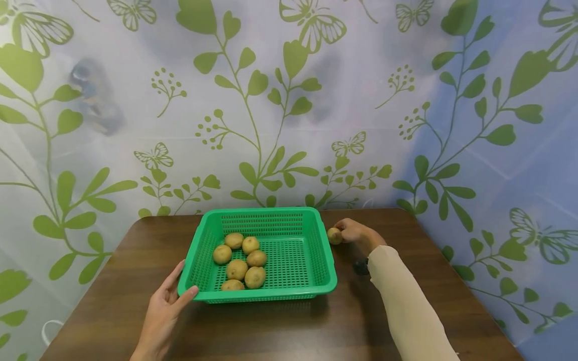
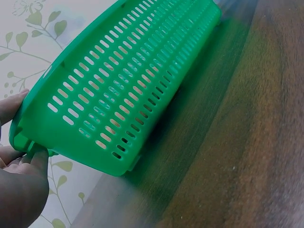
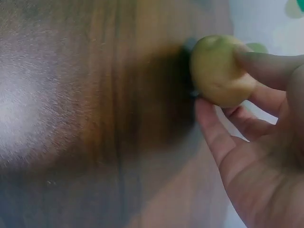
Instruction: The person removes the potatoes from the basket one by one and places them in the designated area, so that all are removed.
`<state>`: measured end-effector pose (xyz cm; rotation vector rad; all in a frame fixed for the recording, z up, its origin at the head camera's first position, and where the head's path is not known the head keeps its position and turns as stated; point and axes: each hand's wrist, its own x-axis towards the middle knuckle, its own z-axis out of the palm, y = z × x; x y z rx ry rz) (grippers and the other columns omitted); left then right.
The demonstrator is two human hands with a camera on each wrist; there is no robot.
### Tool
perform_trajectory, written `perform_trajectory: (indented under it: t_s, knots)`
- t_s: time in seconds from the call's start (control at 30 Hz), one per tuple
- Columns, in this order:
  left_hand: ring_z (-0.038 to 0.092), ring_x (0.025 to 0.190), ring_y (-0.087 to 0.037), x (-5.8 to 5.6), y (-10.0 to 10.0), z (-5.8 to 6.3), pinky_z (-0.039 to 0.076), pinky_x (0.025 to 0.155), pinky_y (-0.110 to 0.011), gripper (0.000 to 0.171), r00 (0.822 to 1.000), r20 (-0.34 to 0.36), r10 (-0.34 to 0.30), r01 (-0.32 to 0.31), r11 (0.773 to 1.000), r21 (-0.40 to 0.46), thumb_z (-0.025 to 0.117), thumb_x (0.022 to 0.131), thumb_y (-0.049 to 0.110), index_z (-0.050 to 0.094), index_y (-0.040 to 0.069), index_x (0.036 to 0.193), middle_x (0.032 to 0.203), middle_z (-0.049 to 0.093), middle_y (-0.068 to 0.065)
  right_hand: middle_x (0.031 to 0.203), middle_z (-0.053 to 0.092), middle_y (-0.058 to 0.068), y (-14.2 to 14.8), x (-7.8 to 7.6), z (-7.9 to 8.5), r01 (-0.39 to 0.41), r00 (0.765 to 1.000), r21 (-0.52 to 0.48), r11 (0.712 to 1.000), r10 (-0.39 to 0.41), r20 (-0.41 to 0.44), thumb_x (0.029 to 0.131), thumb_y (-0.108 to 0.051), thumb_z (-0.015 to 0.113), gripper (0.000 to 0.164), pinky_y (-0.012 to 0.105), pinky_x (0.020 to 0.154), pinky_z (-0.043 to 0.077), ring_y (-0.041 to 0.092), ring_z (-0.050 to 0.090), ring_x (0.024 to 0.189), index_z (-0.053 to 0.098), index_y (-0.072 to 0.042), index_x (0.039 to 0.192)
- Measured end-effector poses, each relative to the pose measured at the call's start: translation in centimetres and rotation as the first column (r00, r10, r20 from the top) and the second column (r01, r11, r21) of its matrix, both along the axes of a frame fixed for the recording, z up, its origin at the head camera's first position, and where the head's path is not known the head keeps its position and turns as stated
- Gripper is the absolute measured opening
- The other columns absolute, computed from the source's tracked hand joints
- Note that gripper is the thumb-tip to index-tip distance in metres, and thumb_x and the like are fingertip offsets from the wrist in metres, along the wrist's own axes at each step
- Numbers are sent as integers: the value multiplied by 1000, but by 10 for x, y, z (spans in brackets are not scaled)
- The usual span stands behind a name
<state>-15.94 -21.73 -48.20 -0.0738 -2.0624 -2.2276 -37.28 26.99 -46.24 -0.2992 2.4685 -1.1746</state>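
A green plastic basket [image 1: 321, 271] with slotted walls sits on the wooden table, and several potatoes [image 1: 255, 277] lie in its left half. My left hand [image 1: 163, 307] grips the basket at its front left corner, thumb over the rim. From the left wrist view, the slotted outer side of the basket [image 2: 114, 80] shows, with the fingers curled at its rim. Just right of the basket, my right hand [image 1: 356, 234] holds a single potato [image 3: 221, 71] between thumb and fingers, close over the tabletop.
Brown wood table [image 1: 253, 333] stands under everything. A small dark object [image 1: 361, 266] is beside the right sleeve [image 1: 402, 296], partly hidden by it. Behind the table hangs a pale curtain [image 1: 180, 130] with green leaves and butterflies.
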Motion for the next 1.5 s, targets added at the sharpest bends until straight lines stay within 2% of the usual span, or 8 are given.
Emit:
perform_trajectory:
  t_s: [0.2,0.3,0.6,0.8,1.03,1.23,1.4,1.5]
  knots:
    - [50,134,-3,-1,1,-1,50,99,-20,74,1000,1,-13,13,1000,11,64,104,5,23,8,165,165,26,-22,106,64,15,8,-2,-13,38,999,-27,999,-37,8,105,-10,58,29,44,88,53,26,59,96,66,11,122]
    - [50,134,-2,-2,2,-1,50,99,-20,74,1000,-2,-8,8,1000,15,64,103,4,23,8,165,165,26,-22,115,65,19,10,-2,-14,28,999,4,1000,-28,-40,104,-10,61,37,44,88,55,29,62,103,61,14,131]
    - [50,134,-2,1,0,-1,49,99,-20,74,1000,-9,-3,3,1000,13,64,103,3,23,6,165,165,26,-23,135,57,29,6,0,-9,18,997,84,996,-11,-83,102,-12,65,46,47,91,56,39,59,120,55,14,139]
    - [49,135,-1,1,-1,-2,50,99,-20,74,1000,-8,-12,12,1000,-3,63,104,5,21,7,166,166,24,-21,136,57,33,9,-1,-4,-14,992,128,992,29,-122,100,-10,65,46,55,98,52,47,55,125,56,15,137]
    - [49,134,1,0,-2,-1,50,98,-19,74,1000,-9,6,-6,1000,-27,65,104,7,24,9,165,166,25,-20,140,53,34,11,-7,13,-37,989,171,985,60,-132,103,-12,63,49,60,106,44,50,49,131,51,14,142]
    - [48,133,3,0,-1,0,49,98,-18,75,1000,13,16,-15,999,-40,66,104,9,24,10,166,166,27,-18,145,50,31,5,-3,31,-31,991,166,986,52,-125,106,-19,61,50,61,108,41,48,46,135,50,8,146]
    - [48,134,2,0,-1,0,49,98,-18,75,1000,7,19,-19,999,-37,66,103,9,24,8,165,166,27,-18,161,32,19,-4,4,49,43,999,9,999,-44,28,107,-23,58,56,63,114,33,42,29,148,38,-5,157]
    - [48,136,0,-1,0,-1,49,99,-19,74,1000,-5,15,-15,1000,-25,66,103,7,24,8,165,166,27,-18,160,34,20,-11,1,60,-3,999,55,999,5,-41,107,-23,59,55,63,113,34,43,32,147,41,-4,156]
